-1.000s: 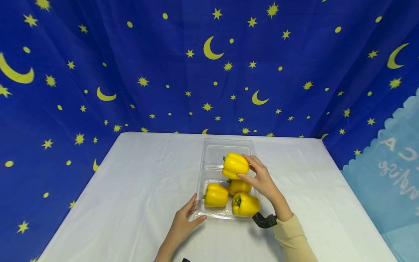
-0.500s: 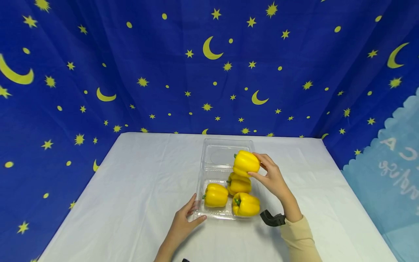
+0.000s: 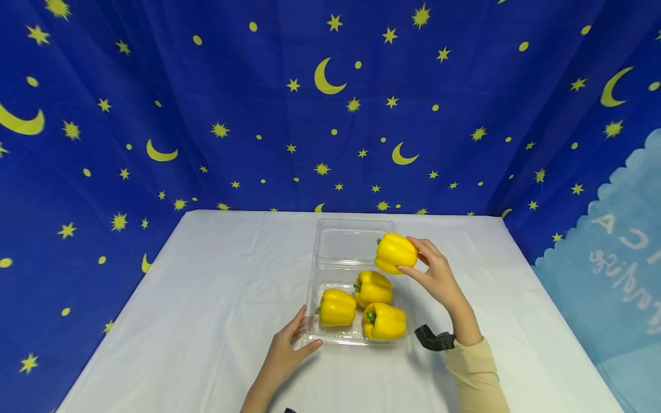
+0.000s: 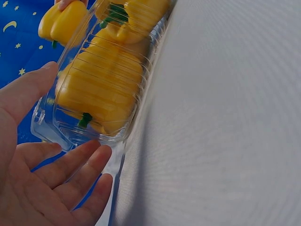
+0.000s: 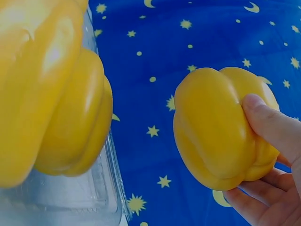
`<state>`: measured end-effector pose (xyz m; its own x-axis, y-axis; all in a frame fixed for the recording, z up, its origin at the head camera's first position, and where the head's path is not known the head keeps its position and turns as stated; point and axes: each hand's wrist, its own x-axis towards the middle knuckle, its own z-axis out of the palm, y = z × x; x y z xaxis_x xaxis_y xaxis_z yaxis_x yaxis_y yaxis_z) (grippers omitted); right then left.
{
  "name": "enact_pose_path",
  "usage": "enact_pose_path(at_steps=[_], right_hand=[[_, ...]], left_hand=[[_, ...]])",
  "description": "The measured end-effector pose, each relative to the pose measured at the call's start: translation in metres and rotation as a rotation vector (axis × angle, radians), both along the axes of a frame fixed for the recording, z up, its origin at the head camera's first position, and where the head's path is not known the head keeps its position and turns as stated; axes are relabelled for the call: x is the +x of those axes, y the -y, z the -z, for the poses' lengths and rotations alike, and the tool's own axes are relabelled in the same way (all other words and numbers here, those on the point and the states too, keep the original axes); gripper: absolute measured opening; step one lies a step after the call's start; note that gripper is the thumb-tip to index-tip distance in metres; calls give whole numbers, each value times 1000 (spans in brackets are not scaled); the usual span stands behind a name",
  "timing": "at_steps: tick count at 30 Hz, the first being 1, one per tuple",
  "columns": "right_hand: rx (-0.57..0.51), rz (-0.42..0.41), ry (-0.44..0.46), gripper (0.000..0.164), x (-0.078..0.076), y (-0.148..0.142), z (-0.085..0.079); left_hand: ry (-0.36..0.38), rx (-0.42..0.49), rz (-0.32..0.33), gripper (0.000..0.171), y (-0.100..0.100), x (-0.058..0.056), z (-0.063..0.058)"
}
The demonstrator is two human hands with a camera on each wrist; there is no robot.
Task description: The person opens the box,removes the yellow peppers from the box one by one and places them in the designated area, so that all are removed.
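Observation:
My right hand (image 3: 434,274) grips a yellow bell pepper (image 3: 396,253) in the air, over the right side of the clear plastic clamshell box (image 3: 310,298). The right wrist view has the thumb (image 5: 270,125) on one side of this pepper and fingers under the other. Three more yellow bell peppers lie in the box: one at left (image 3: 337,308), one behind (image 3: 374,288) and one at front right (image 3: 384,321). At the box's front left corner rests my left hand (image 3: 286,351), its fingers extended and spread along the plastic, as the left wrist view confirms.
The box's hinged lid (image 3: 356,244) lies flipped back behind the peppers. A white cloth (image 3: 222,298) covers the table. Blue curtain (image 3: 258,103) with stars and moons hangs behind it and at the sides. A black wrist mount (image 3: 435,338) sits on the right wrist.
My right hand has moved the held bell pepper rightward and slightly up, away from the pepper beneath it, which now shows more fully. My left hand stays at the box corner.

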<state>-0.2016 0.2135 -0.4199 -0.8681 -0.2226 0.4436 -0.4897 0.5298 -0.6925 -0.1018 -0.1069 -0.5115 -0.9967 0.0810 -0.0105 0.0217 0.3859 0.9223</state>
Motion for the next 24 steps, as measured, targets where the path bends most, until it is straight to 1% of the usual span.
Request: enact_pose_path(at_steps=[6,8,14,15,24], right_hand=[[-23,19,2,61,0,-10,-1],[-26,27,5,61,0,-14,-1],[-17,60,8,61,-2,-23,-1],[-18,66,4,61,-2,-25,-1],[-9,96,-5,60,-4,-35,4]], left_hand=[[12,-2,13,82,0,0,1],[0,-10,18,82,0,1,2],[-2,-16,6,82,1,0,4],[8,-13,1,82,1,0,4],[2,-17,7,81,1,0,4]])
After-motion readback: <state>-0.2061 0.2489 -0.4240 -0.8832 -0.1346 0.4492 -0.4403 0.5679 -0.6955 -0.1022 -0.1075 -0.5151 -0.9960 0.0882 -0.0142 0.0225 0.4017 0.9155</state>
